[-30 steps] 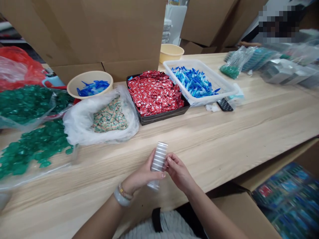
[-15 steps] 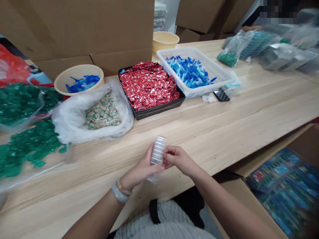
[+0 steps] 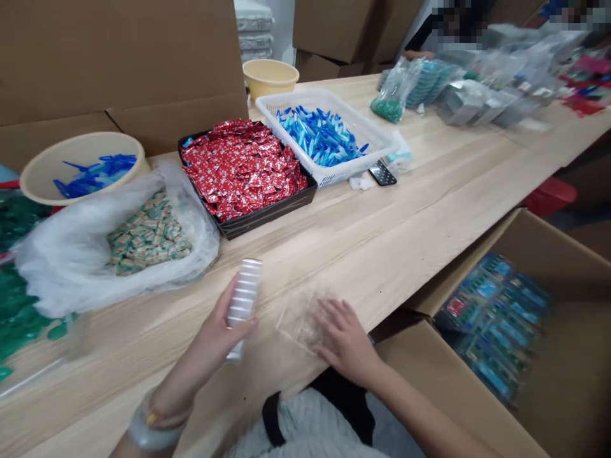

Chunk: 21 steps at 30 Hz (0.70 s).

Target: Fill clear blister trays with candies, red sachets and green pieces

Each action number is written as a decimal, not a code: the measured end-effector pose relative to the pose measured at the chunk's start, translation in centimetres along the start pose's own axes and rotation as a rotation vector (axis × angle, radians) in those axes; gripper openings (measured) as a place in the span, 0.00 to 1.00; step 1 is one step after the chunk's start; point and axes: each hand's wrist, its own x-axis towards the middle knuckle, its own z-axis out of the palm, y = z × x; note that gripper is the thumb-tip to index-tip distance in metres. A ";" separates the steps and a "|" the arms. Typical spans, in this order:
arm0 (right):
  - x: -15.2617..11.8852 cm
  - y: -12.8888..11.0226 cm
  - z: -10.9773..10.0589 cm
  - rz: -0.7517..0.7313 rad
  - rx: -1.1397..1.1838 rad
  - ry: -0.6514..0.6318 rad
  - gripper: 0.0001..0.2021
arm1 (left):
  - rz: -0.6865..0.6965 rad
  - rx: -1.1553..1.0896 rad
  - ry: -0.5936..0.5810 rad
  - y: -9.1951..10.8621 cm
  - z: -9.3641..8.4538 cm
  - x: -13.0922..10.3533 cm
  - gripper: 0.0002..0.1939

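My left hand (image 3: 222, 324) is wrapped around a slim stack of clear plastic cases (image 3: 245, 289), held tilted just above the wooden table (image 3: 363, 248). Ridged edges run across the stack in rows. To its right, my right hand (image 3: 341, 334) has its fingers spread over a thin, transparent plastic piece (image 3: 298, 321) at the table's near side. Blur hides that piece's exact shape. Beyond my hands sit a black tray (image 3: 272, 213) heaped with red printed packets (image 3: 248, 168) and a white plastic bag (image 3: 67, 261) of small striped wrapped pieces (image 3: 150, 235).
A white basket (image 3: 382, 143) holds blue pens or similar sticks. Left of it are a cream bowl (image 3: 33, 168) with blue pieces and green pieces (image 3: 19, 318). An open carton (image 3: 563, 267) with packed sets stands at right. Bagged goods (image 3: 468, 102) and a person are farther back.
My hands have separated. The left keeps the stack; the right has let go of it and lies spread over the transparent piece. The view has swung right.
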 end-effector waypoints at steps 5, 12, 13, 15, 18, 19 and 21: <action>6.6 3.1 -0.6 0.121 -0.303 0.167 0.25 | -0.028 -0.005 -0.034 0.0 2.7 1.5 0.44; 10.9 -0.9 -2.7 0.224 0.480 0.287 0.15 | 0.014 -0.109 -0.116 1.0 6.6 4.1 0.42; 10.5 -2.2 -1.6 0.222 0.734 0.169 0.14 | -0.005 -0.142 -0.145 0.9 7.0 4.3 0.42; 10.0 -3.9 0.5 0.250 1.166 -0.013 0.15 | -0.049 -0.200 -0.181 0.7 7.3 4.4 0.41; 10.1 -4.3 2.1 0.301 1.505 -0.114 0.16 | -0.087 -0.233 -0.175 0.5 7.1 4.4 0.42; 10.2 -4.2 2.0 0.315 1.543 -0.127 0.16 | -0.088 -0.232 -0.179 0.5 6.9 4.4 0.42; 10.4 -4.0 1.4 0.338 1.530 -0.147 0.15 | -0.071 -0.229 -0.194 0.6 6.7 4.3 0.41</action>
